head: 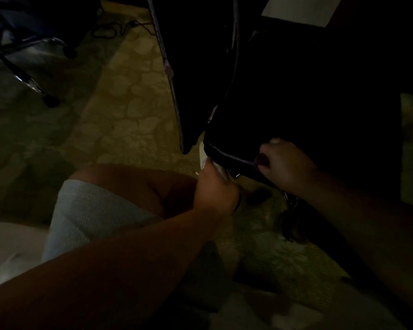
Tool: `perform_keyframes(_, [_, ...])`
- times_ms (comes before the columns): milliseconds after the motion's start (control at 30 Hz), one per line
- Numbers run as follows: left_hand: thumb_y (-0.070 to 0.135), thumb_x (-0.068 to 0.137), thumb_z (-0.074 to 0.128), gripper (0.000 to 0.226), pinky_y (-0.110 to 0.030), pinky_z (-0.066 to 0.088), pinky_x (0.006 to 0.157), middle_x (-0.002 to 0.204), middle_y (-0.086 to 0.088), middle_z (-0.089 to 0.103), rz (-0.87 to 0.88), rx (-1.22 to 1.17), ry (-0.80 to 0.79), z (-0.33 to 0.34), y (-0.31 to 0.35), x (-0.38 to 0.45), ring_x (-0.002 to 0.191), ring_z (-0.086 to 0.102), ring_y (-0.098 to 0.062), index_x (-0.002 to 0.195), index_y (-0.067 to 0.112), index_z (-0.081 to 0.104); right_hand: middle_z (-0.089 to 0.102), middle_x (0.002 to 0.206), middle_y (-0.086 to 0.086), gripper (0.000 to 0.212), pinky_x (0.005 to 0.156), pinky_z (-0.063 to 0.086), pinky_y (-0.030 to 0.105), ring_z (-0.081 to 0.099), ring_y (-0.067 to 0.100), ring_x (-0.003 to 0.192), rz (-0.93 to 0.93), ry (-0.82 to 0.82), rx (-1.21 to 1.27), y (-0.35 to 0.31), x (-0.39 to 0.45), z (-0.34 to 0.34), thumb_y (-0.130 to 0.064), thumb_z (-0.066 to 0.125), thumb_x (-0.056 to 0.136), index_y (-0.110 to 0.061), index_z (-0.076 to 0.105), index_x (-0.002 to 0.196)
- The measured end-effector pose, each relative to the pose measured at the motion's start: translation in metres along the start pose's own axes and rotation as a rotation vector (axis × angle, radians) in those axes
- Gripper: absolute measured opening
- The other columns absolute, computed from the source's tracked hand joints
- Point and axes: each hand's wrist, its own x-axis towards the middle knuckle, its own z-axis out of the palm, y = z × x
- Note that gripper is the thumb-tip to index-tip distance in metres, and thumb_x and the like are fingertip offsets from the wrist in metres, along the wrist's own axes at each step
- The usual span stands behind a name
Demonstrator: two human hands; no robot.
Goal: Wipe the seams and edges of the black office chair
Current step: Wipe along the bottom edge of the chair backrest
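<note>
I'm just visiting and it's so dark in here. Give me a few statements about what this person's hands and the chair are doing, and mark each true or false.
1. The left hand holds a pale wipe at the corner of the black chair seat. True.
2. The right hand rests flat on the carpet. False: its grip is curled over the seat's front edge.
3. The floor is patterned carpet. True.
4. Both hands are up on the chair's backrest. False: both are at the seat's lower edge.
5. A second chair's wheeled base shows at upper left. True.
</note>
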Motion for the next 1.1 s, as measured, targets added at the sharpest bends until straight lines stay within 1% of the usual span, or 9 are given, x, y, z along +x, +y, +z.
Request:
perform_keyframes(100, [0.011,0.084,0.059,0.060,-0.043,0.060,0.090,0.121,0.001,0.064,-0.014,-0.018,-0.001,-0.001,0.000,0.000,0.111,0.065,-0.019,0.140,0.025,0.043,0.057,0.111,0.014,0.022,0.069,0.033,0.029,0.058,0.031,0.097,0.016,-0.001,-0.006,-0.003,0.001,0.001,-0.023,0.066,0.091,-0.007,0.062,0.105])
perform_keyframes(233, [0.026,0.087,0.064,0.062,-0.041,0.055,0.094,0.128,-0.004,0.061,-0.079,-0.036,0.026,-0.003,0.007,0.000,0.119,0.061,-0.026,0.143,0.023,0.038,0.057,0.112,0.014,0.025,0.072,0.039,0.031,0.058,0.032,0.099,0.024,-0.033,0.033,-0.001,0.001,0.001,-0.025,0.067,0.090,-0.007,0.063,0.107])
perform_keyframes(333, [0.019,0.092,0.065,0.067,-0.033,0.047,0.091,0.136,-0.008,0.055,-0.139,-0.072,0.061,-0.003,0.010,0.001,0.125,0.056,-0.027,0.150,0.014,0.031,0.056,0.113,0.013,0.024,0.074,0.043,0.034,0.058,0.031,0.100,0.032,-0.038,0.018,-0.001,0.002,-0.002,-0.026,0.065,0.092,-0.008,0.062,0.109])
perform_keyframes(433, [0.014,0.092,0.064,0.065,-0.042,0.052,0.098,0.134,-0.005,0.055,-0.160,-0.102,0.043,-0.001,0.010,-0.001,0.126,0.056,-0.028,0.149,0.018,0.032,0.056,0.117,0.014,0.026,0.076,0.044,0.033,0.057,0.032,0.104,0.089,0.020,0.043,0.002,0.005,-0.005,-0.025,0.064,0.093,-0.008,0.063,0.112])
perform_keyframes(533, [0.011,0.090,0.064,0.080,-0.046,0.053,0.099,0.139,-0.009,0.051,-0.219,-0.121,0.012,-0.003,0.012,-0.005,0.125,0.055,-0.030,0.156,0.020,0.020,0.057,0.119,0.015,0.028,0.079,0.045,0.034,0.057,0.032,0.106,0.074,-0.022,0.028,0.000,0.005,-0.003,-0.025,0.065,0.092,-0.008,0.063,0.114])
perform_keyframes(700, [0.027,0.068,0.064,0.096,-0.049,0.057,0.094,0.135,-0.007,0.054,-0.205,-0.104,-0.044,-0.004,0.014,-0.018,0.116,0.060,-0.030,0.153,0.039,0.021,0.057,0.117,0.014,0.026,0.075,0.042,0.033,0.058,0.032,0.104,0.045,-0.021,0.006,-0.003,0.006,-0.005,-0.025,0.065,0.093,-0.008,0.063,0.112])
perform_keyframes(833, [0.016,0.087,0.064,0.090,-0.042,0.053,0.096,0.141,-0.003,0.049,-0.213,-0.130,-0.024,-0.006,0.012,-0.014,0.123,0.056,-0.028,0.159,0.029,0.013,0.058,0.114,0.015,0.025,0.075,0.047,0.035,0.059,0.033,0.099,0.045,-0.016,0.045,-0.001,0.003,-0.004,-0.024,0.067,0.091,-0.008,0.064,0.110])
perform_keyframes(933, [0.014,0.088,0.065,0.091,-0.050,0.051,0.101,0.145,-0.009,0.048,-0.262,-0.129,0.000,-0.005,0.010,-0.005,0.126,0.054,-0.033,0.160,0.026,0.011,0.057,0.111,0.012,0.024,0.072,0.041,0.030,0.059,0.030,0.097,-0.020,-0.078,0.014,-0.006,0.001,0.000,-0.026,0.067,0.090,-0.010,0.063,0.107])
perform_keyframes(1100, [0.023,0.092,0.064,0.089,-0.057,0.045,0.107,0.152,-0.016,0.040,-0.406,-0.337,-0.013,-0.002,0.011,0.007,0.134,0.047,-0.039,0.161,0.029,0.007,0.057,0.118,0.014,0.029,0.074,0.042,0.031,0.058,0.032,0.104,0.117,0.037,0.056,-0.003,0.003,-0.004,-0.025,0.065,0.092,-0.007,0.063,0.114])
